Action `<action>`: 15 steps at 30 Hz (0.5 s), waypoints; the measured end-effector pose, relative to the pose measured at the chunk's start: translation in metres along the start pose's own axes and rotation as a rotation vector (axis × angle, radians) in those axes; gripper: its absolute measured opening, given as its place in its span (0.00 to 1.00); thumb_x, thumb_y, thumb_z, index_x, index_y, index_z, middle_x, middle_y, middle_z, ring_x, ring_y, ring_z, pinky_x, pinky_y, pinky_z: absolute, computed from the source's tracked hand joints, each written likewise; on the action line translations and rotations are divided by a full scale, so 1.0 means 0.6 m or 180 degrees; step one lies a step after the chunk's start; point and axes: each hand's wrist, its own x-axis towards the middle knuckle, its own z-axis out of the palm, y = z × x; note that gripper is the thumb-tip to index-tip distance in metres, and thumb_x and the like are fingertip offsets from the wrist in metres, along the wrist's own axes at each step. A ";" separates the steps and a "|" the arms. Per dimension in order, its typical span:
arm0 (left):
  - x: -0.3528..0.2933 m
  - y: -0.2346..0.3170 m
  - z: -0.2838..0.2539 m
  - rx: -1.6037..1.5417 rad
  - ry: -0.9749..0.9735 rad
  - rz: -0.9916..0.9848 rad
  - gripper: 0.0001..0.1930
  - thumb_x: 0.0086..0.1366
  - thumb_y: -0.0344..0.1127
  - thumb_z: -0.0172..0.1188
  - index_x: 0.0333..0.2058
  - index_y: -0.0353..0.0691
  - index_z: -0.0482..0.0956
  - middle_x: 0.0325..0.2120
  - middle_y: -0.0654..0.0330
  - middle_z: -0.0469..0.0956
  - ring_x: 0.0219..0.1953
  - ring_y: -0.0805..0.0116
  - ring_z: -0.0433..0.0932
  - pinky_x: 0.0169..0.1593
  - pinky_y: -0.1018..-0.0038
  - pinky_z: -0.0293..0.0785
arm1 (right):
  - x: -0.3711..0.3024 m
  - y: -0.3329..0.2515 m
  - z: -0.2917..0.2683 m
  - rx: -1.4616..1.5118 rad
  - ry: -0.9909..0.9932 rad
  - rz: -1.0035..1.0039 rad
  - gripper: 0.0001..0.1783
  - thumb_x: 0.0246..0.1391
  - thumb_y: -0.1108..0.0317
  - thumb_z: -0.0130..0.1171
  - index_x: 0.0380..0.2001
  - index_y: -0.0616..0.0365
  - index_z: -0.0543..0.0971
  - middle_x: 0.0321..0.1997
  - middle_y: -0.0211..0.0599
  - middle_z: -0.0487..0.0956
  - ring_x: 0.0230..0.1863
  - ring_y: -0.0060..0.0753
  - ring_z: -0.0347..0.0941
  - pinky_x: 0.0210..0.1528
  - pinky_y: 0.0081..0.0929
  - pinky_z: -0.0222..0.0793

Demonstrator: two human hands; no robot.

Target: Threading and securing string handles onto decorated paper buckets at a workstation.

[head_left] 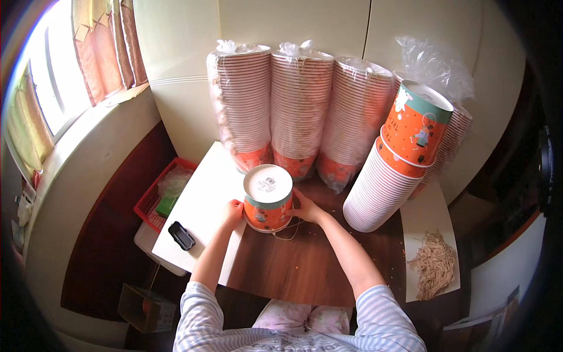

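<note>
While the bucket point(268, 205) is upturned, light pressure is advised

It is set on the table point(281, 264), touched by left hand point(234, 212) and right hand point(305, 208); whether either is clamped cannot be told. The string point(287, 239) is best kept untangled.

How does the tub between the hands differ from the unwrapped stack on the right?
The tub is single; the stack is many nested tubs. The tub is much shorter than the stack. The left hand and right hand are at the tub's sides; neither touches the stack. Both show patterned orange, a teal band and an upturned pale base.
</note>
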 end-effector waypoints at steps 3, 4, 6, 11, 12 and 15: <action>-0.003 0.004 0.001 0.0073 0.0002 0.0061 0.08 0.58 0.32 0.51 0.26 0.33 0.73 0.14 0.61 0.71 0.14 0.73 0.67 0.18 0.76 0.63 | -0.004 -0.005 -0.001 -0.0124 0.0056 -0.0036 0.51 0.38 0.70 0.66 0.62 0.54 0.46 0.61 0.42 0.58 0.62 0.32 0.52 0.61 0.30 0.50; -0.001 0.002 0.002 0.0075 0.0002 0.0064 0.08 0.58 0.32 0.51 0.26 0.33 0.73 0.14 0.61 0.71 0.14 0.73 0.67 0.18 0.76 0.63 | -0.005 -0.006 -0.001 -0.0123 0.0058 -0.0038 0.51 0.38 0.70 0.66 0.62 0.54 0.46 0.61 0.42 0.58 0.62 0.32 0.52 0.61 0.30 0.50; 0.001 -0.002 0.004 0.0602 0.0132 0.0179 0.08 0.57 0.31 0.51 0.25 0.32 0.73 0.15 0.59 0.72 0.15 0.72 0.69 0.19 0.74 0.65 | -0.008 -0.009 -0.002 -0.0209 0.0078 0.0005 0.51 0.38 0.67 0.66 0.62 0.53 0.46 0.61 0.43 0.59 0.61 0.33 0.53 0.60 0.30 0.52; 0.023 -0.031 -0.002 0.0751 0.0208 0.0291 0.08 0.56 0.33 0.52 0.23 0.33 0.72 0.15 0.56 0.73 0.16 0.67 0.71 0.22 0.71 0.67 | -0.005 -0.012 0.001 -0.0291 0.0044 -0.0026 0.51 0.38 0.64 0.67 0.62 0.53 0.47 0.60 0.44 0.60 0.61 0.33 0.54 0.60 0.30 0.52; 0.027 -0.036 -0.003 0.0854 0.0243 0.0336 0.10 0.56 0.36 0.53 0.22 0.35 0.71 0.15 0.55 0.74 0.17 0.64 0.72 0.24 0.69 0.68 | -0.003 -0.006 0.001 -0.0295 0.0046 -0.0054 0.51 0.38 0.64 0.67 0.62 0.53 0.47 0.60 0.44 0.59 0.61 0.33 0.54 0.60 0.30 0.52; 0.027 -0.037 -0.001 0.0882 0.0271 0.0359 0.10 0.56 0.36 0.53 0.23 0.35 0.72 0.16 0.53 0.74 0.19 0.62 0.73 0.26 0.68 0.69 | 0.002 0.011 0.003 -0.0383 0.0070 -0.0023 0.51 0.38 0.64 0.66 0.62 0.53 0.46 0.61 0.44 0.59 0.62 0.33 0.53 0.60 0.30 0.51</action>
